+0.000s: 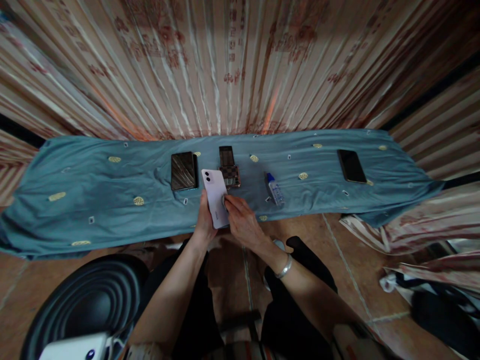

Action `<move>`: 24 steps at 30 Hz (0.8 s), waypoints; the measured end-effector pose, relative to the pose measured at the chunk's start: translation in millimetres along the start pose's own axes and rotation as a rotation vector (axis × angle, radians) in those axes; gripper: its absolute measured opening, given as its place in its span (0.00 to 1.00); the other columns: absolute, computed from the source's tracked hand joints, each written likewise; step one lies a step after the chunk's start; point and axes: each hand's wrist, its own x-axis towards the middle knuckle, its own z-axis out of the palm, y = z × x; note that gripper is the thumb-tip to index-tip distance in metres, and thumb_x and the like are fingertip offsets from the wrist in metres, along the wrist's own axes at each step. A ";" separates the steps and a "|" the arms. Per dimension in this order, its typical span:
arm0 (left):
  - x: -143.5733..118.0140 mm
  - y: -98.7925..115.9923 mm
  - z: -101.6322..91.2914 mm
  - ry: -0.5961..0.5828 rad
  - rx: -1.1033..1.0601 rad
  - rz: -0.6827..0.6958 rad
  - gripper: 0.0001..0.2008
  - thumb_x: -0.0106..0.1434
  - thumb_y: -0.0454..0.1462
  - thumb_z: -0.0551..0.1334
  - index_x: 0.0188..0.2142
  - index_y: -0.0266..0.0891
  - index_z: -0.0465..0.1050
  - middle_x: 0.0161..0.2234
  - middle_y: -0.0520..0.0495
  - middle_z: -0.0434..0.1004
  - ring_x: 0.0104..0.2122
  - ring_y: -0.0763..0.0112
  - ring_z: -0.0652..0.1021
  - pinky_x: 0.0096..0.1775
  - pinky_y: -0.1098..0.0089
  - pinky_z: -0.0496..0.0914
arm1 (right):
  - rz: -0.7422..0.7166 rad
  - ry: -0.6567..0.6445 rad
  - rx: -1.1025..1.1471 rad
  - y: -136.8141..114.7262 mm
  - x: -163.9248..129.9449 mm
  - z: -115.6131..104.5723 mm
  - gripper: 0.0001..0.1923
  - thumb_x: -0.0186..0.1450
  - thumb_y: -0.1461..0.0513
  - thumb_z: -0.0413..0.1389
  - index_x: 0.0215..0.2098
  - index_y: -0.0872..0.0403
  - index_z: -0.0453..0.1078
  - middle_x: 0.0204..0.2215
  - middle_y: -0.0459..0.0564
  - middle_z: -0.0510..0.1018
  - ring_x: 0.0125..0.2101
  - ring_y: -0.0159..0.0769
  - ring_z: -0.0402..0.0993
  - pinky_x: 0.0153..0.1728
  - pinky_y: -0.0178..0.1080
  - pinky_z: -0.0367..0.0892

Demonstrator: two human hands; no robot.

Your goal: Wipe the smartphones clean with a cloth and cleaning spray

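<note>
Head view, looking down: the left hand (204,220) grips a pale lilac phone (215,197) from its left edge and underside, camera side up, the fingers closed around it. The right hand (242,220) presses on the phone's right side near the middle, fingertips pinched on something small and pale there; what it is cannot be told. A silver bangle (284,267) sits on the right wrist.

Just beyond the held phone, touching or nearly touching its far corner, lies a checkered phone case (230,174) with a dark phone (226,155) above it. To the left of the grip, close by, a dark glossy phone (183,170) lies flat. To the right of the grip, a little apart, a small clear bottle with a blue cap (275,188) lies on its side. Well off to the right rests another black phone (351,166).

All lie on a blue-grey cloth (93,185) with yellow motifs, backed by a patterned curtain (240,65). Below the left arm sits a black ribbed round object (90,300).
</note>
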 end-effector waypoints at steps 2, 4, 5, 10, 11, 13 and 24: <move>-0.2 -0.2 1.4 0.020 -0.016 -0.003 0.20 0.67 0.50 0.55 0.37 0.37 0.78 0.31 0.48 0.83 0.34 0.68 0.81 0.41 0.71 0.73 | -0.006 0.017 -0.010 -2.4 0.3 0.8 0.24 0.66 0.73 0.43 0.56 0.62 0.70 0.54 0.63 0.74 0.57 0.46 0.68 0.59 0.52 0.67; -1.0 0.1 3.6 0.054 -0.031 -0.014 0.20 0.68 0.49 0.54 0.35 0.37 0.78 0.29 0.49 0.82 0.28 0.70 0.80 0.38 0.73 0.73 | -0.018 0.025 -0.015 -5.3 0.8 1.3 0.23 0.66 0.73 0.43 0.56 0.64 0.70 0.54 0.64 0.74 0.57 0.45 0.68 0.59 0.50 0.68; -1.6 0.4 4.9 0.069 -0.037 -0.020 0.20 0.69 0.48 0.53 0.34 0.37 0.77 0.27 0.49 0.81 0.26 0.72 0.79 0.37 0.73 0.73 | -0.028 0.025 -0.016 -6.7 1.1 1.5 0.23 0.66 0.73 0.43 0.55 0.66 0.71 0.54 0.65 0.74 0.57 0.46 0.68 0.59 0.49 0.68; -3.3 0.5 7.2 0.089 -0.054 -0.030 0.22 0.71 0.45 0.49 0.33 0.36 0.77 0.26 0.50 0.80 0.24 0.74 0.79 0.38 0.74 0.74 | -0.058 0.026 -0.030 -11.7 1.8 2.9 0.21 0.67 0.72 0.44 0.54 0.68 0.71 0.55 0.66 0.74 0.57 0.47 0.67 0.60 0.49 0.67; -3.0 0.1 6.5 0.089 -0.053 -0.034 0.22 0.71 0.46 0.50 0.34 0.36 0.77 0.26 0.50 0.80 0.25 0.74 0.79 0.39 0.73 0.75 | -0.058 0.024 -0.028 -12.2 1.8 3.2 0.22 0.67 0.72 0.44 0.55 0.66 0.71 0.55 0.65 0.74 0.58 0.46 0.67 0.60 0.49 0.67; -1.7 -1.2 4.3 0.082 -0.055 -0.047 0.21 0.71 0.46 0.50 0.35 0.35 0.77 0.27 0.49 0.81 0.27 0.73 0.80 0.40 0.73 0.75 | -0.052 0.018 -0.020 -13.2 1.8 3.5 0.22 0.67 0.72 0.44 0.56 0.63 0.70 0.56 0.64 0.73 0.58 0.46 0.67 0.61 0.51 0.66; -0.5 -5.3 1.1 0.039 -0.095 -0.117 0.21 0.68 0.50 0.56 0.36 0.35 0.77 0.30 0.48 0.80 0.35 0.72 0.82 0.41 0.76 0.75 | -0.068 -0.029 -0.007 -18.1 4.1 0.5 0.23 0.67 0.72 0.46 0.58 0.62 0.69 0.56 0.63 0.73 0.59 0.45 0.66 0.62 0.49 0.65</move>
